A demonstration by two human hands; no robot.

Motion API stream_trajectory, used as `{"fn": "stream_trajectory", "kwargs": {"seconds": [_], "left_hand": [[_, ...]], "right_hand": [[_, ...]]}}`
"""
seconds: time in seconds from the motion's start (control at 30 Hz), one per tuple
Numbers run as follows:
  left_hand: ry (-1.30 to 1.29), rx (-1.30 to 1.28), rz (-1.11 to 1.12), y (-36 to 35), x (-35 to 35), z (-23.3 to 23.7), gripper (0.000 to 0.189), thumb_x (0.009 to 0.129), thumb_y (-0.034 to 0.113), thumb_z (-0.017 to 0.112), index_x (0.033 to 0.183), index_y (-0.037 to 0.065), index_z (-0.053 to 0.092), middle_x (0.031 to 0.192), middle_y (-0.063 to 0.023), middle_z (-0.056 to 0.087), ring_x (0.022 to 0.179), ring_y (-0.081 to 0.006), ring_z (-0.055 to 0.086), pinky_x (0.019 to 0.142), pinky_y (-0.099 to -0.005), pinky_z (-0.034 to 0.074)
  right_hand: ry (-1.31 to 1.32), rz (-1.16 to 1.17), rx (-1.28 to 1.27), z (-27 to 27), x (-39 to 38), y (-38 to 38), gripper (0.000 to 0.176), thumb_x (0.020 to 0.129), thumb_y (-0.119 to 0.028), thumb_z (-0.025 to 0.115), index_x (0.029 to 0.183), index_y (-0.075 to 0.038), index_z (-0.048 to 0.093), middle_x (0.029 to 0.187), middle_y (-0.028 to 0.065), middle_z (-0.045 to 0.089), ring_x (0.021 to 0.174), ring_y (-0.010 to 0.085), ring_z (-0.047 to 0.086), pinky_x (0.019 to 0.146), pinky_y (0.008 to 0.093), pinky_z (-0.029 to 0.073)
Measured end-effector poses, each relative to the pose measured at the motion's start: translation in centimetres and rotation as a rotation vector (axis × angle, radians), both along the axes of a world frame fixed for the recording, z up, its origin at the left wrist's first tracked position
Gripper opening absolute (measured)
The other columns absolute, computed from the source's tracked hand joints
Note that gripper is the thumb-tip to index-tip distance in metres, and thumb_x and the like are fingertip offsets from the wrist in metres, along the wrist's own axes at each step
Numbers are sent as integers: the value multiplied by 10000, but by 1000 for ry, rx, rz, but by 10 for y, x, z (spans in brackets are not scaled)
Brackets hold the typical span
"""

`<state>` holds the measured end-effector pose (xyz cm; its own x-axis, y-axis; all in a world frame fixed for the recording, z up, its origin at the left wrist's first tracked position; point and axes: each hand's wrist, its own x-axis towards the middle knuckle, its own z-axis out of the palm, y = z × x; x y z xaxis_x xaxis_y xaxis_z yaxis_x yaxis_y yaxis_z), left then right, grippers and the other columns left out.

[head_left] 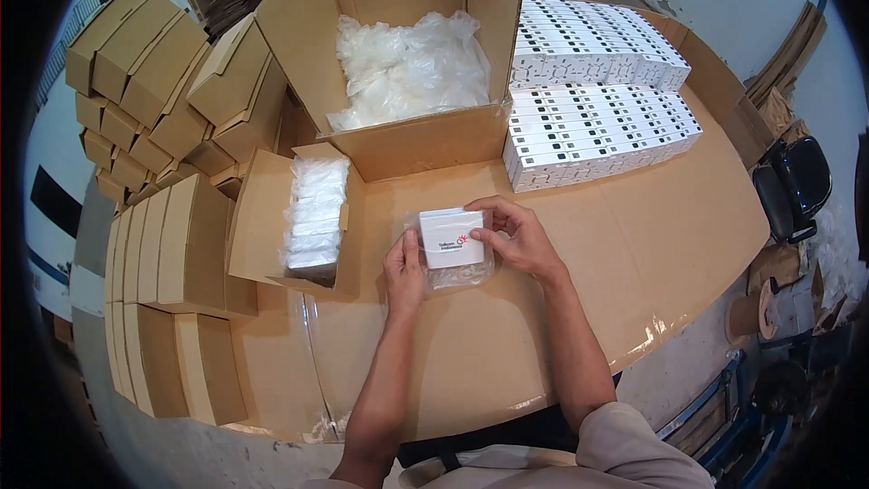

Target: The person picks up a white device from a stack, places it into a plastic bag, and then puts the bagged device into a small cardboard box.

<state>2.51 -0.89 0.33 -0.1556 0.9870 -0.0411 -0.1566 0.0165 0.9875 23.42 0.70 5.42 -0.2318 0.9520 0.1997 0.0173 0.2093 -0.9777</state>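
Observation:
A small white box point(445, 252) with dark and red print lies in a clear plastic bag point(457, 277) at the middle of the cardboard-covered table. My left hand point(405, 270) holds the left edge of the bagged box, thumb on top. At the upper right edge, my right hand point(514, 237) pinches the box and bag between thumb and fingers. Left of my hands, an open carton point(246, 237) holds several plastic-wrapped packets point(319, 208) in a row. Beyond my hands, a large open carton point(425, 149) is filled with loose clear bags point(412, 72).
Rows of white boxes point(602, 131) stand at the back right of the table point(625, 254). Brown cartons point(136, 63) are piled at the back left, with more point(181, 244) along the left edge. A black chair point(792, 186) stands beyond the right edge.

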Motion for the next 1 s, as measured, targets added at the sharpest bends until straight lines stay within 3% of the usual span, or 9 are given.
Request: {"fn": "stream_trajectory", "kwargs": {"seconds": [0.33, 0.63, 0.77, 0.83, 0.93, 1.0], "left_hand": [[-28, 49, -37, 1, -2, -7, 501, 1126, 398, 451, 1119, -34, 705, 974, -38, 704, 908, -101, 605, 819, -288, 500], [1, 78, -34, -4, -1, 3, 519, 1128, 400, 435, 1185, -44, 696, 1059, -57, 709, 1009, -119, 622, 906, -284, 495], [-79, 206, -48, 1, -1, -2, 521, 1133, 392, 417, 1263, -51, 657, 1186, -89, 687, 1125, -146, 612, 1008, -297, 468], [-262, 175, -67, 1, -1, 2, 529, 1133, 396, 413, 1318, -57, 615, 1261, -99, 654, 1186, -159, 591, 1051, -307, 450], [-445, 163, -94, 3, -6, 0, 521, 1128, 391, 426, 1394, -37, 558, 1344, -94, 617, 1252, -172, 569, 1098, -310, 432], [-507, 157, -111, 4, -8, 1, 510, 1114, 375, 470, 1425, -24, 532, 1382, -90, 597, 1282, -179, 557, 1118, -313, 424]], "right_hand": [[-69, -60, 76, -2, 6, 1, 122, 906, -67, 771, 986, 22, 749, 923, 85, 759, 857, 138, 682, 821, 310, 556], [-61, -116, 149, 4, 3, -2, 84, 880, -54, 796, 934, 9, 783, 942, 97, 779, 893, 153, 710, 835, 304, 549], [204, -115, -1, -9, -8, 0, 191, 881, -12, 784, 1071, 3, 764, 1014, 118, 774, 947, 167, 713, 873, 301, 552], [319, -106, -121, -3, -14, -3, 312, 881, 13, 776, 1189, -1, 727, 1087, 130, 763, 981, 170, 709, 896, 302, 554], [357, -20, -64, 16, -21, -7, 487, 883, 36, 765, 1348, -19, 630, 1177, 129, 727, 1016, 165, 698, 902, 310, 562], [172, -1, -68, 11, -18, -6, 523, 882, 40, 764, 1376, -31, 606, 1202, 121, 709, 1017, 160, 692, 901, 312, 565]]}}
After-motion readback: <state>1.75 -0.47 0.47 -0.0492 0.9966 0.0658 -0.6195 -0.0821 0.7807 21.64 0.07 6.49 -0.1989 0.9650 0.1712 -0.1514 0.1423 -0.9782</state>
